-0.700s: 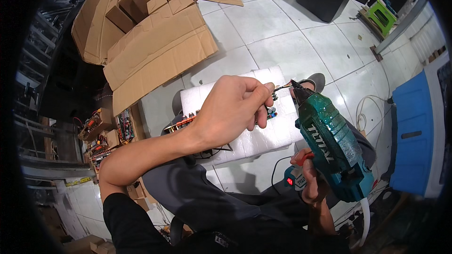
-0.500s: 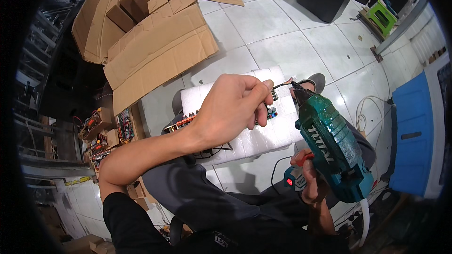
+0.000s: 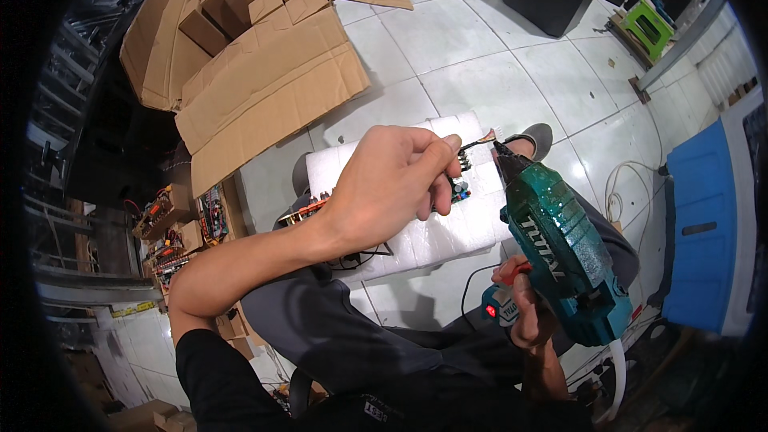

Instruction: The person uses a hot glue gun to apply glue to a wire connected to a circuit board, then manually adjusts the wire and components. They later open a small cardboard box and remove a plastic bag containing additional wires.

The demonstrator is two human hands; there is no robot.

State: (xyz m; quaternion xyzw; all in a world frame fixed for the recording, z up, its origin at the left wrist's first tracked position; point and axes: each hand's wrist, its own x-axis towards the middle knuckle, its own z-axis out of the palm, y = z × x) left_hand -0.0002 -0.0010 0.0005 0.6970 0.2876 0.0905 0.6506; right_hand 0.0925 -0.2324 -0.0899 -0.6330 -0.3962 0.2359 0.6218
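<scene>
My left hand (image 3: 400,172) pinches a thin dark cable (image 3: 475,145) between thumb and forefinger. Its end, with a small pale connector (image 3: 492,136), points to the right. In my right hand (image 3: 528,304) is a teal glue gun (image 3: 560,240), fingers wrapped round its handle by the red trigger. The gun's black nozzle lies right beside the cable's end; I cannot tell whether they touch. Beneath my left hand, a circuit board (image 3: 460,190) rests on a white foam block (image 3: 416,244), mostly hidden by the hand and forearm.
An open cardboard carton (image 3: 272,88) full of small boxes stands at the far left. More circuit boards (image 3: 212,216) lie at the left. A blue and white container (image 3: 702,228) is at the right, near a loose white cable (image 3: 612,192). A green stool (image 3: 646,30) stands farther back.
The glue gun has shifted slightly left and down, and the connector on the cable's end shows more clearly above its nozzle. My left hand has hardly moved.
</scene>
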